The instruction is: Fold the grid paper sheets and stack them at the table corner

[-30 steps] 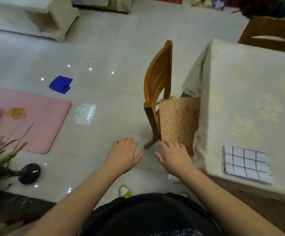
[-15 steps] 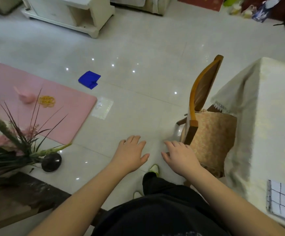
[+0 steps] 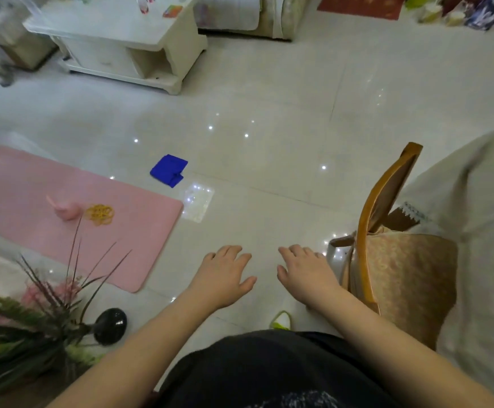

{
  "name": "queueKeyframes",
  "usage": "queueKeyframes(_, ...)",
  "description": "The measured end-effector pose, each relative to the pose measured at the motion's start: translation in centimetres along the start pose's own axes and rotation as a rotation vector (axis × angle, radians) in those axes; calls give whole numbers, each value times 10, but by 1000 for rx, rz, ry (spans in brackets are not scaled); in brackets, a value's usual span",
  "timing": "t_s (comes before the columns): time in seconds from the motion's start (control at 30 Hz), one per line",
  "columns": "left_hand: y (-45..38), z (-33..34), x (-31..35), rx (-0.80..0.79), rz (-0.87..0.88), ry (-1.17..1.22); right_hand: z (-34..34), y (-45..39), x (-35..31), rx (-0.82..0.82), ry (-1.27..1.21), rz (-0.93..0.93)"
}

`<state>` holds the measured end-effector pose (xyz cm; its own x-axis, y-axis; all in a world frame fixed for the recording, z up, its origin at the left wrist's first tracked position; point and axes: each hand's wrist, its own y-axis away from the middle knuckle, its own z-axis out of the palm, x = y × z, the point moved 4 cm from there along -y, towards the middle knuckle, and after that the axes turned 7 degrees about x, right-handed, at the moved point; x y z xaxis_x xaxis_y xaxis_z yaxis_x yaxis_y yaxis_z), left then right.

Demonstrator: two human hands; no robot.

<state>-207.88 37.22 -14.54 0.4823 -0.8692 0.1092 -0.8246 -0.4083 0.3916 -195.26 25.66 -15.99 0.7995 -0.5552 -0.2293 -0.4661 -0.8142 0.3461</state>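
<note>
The table [image 3: 487, 219] is cut off at right; the top-left corner looks blurred.

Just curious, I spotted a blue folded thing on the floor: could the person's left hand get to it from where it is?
Probably not without bending or stepping forward. The left hand hangs open, well short of the blue folded thing; only bare floor lies between them, so nothing blocks the way.

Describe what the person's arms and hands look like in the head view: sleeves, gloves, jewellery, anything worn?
Both forearms are bare as far up as the head view shows; no sleeve edge is visible. The left hand and right hand wear no gloves, and no rings, watch or bracelet show on fingers or wrists. Below the arms lies dark, near-black clothing with a faint pale pattern at the bottom edge.
</note>
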Motion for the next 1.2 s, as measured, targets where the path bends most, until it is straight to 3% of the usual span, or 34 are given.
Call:
queueKeyframes(0.23,-84,-34,-21,-14,94,-4,-28,-72,2,12,11,33)
queueKeyframes(0.53,-222,-86,-78,-32,261,-41,-72,-197,23,28,8,216)
queueKeyframes(0.7,-295,-130,-91,51,349,-119,-113,-252,35,88,-55,302)
queueKeyframes(0.93,-396,-166,-57,34,502,-140,-143,-291,97,114,-75,454)
queueKeyframes(1.2,-520,-208,41,-26,600,-145,-185,-328,220,235,-159,606)
